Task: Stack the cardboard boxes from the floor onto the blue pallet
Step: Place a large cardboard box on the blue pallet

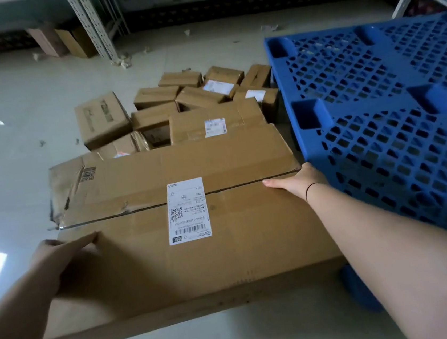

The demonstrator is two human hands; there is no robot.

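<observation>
On a pale tiled floor (10,115) littered with paper scraps, my left hand (59,257) and right hand (299,181) grip opposite ends of a large brown cardboard box (198,255) beside the blue perforated plastic pallet (394,111); smaller cardboard boxes (186,101) lie beyond, below grey metal shelving (94,25).

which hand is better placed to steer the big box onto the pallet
Right. The right hand grips the big box on the edge beside the blue pallet; the left hand holds the far edge.
</observation>
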